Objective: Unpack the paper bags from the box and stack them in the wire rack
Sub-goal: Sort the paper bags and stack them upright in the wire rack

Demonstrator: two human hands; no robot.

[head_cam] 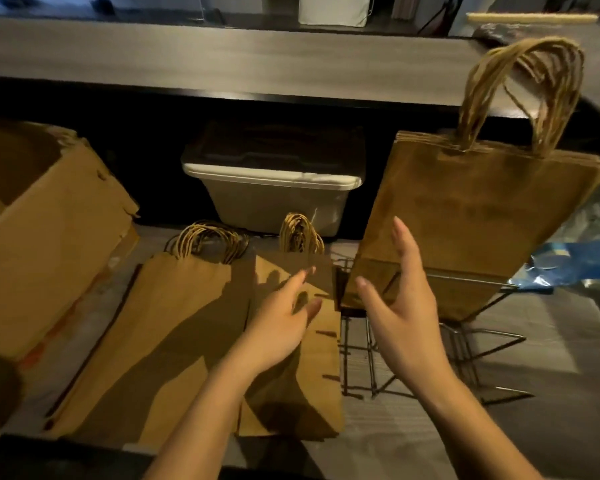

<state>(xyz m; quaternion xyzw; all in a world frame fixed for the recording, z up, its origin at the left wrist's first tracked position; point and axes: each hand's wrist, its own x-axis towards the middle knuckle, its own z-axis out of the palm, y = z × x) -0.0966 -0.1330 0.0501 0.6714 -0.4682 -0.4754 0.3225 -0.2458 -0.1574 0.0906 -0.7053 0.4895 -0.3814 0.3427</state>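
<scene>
A bundle of brown paper bags (478,216) with twisted handles stands tilted in the black wire rack (465,344) at the right. My right hand (400,308) is open just in front of its lower left corner, fingers spread, holding nothing. My left hand (283,322) is open above a flat stack of paper bags (302,382) lying on the table. Another flat stack of bags (160,334) lies to its left. The open cardboard box (45,237) stands at the far left.
A grey plastic bin (274,199) with a dark lid sits behind the stacks under a raised counter (222,60). Blue plastic wrap (568,261) lies to the right of the rack. The table's dark front edge runs along the bottom.
</scene>
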